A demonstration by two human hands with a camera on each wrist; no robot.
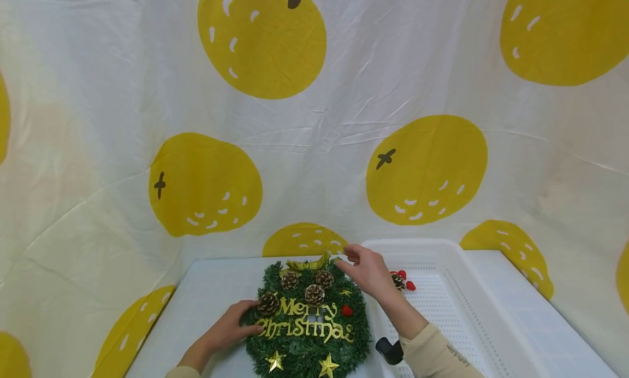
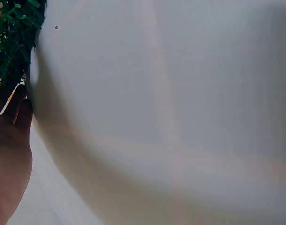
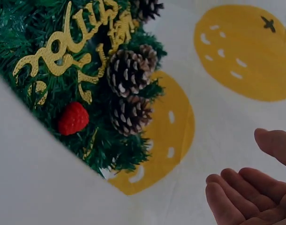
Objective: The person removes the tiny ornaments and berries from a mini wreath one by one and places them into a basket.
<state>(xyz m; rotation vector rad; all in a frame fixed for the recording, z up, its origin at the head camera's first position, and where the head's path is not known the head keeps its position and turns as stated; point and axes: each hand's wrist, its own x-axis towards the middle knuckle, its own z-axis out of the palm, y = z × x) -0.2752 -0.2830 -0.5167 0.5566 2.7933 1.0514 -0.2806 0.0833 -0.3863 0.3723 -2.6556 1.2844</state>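
Observation:
A green Christmas wreath (image 1: 361, 318) with gold "Merry Christmas" lettering (image 1: 304, 328) lies in front of me. Several pinecones (image 1: 314, 294), gold stars (image 1: 328, 365) and a red berry (image 1: 346, 311) decorate it, and a gold ribbon (image 1: 306, 265) sits at its top. My left hand (image 1: 228, 326) holds the wreath's left edge beside a pinecone, its thumb near the lettering. In the left wrist view, fingers reach in at the greenery (image 2: 16, 42). My right hand (image 1: 369, 271) is raised by the wreath's upper right; the right wrist view shows its relaxed fingers (image 3: 246, 192) apart from the wreath, holding nothing.
A white perforated basket (image 1: 484, 296) stands right of the wreath. Inside are a pinecone (image 1: 398, 281) with red berries (image 1: 410, 285) and a black object (image 1: 389, 349), partly behind my right sleeve. A white curtain (image 1: 314, 170) with yellow fruit prints hangs behind the table (image 1: 216, 274).

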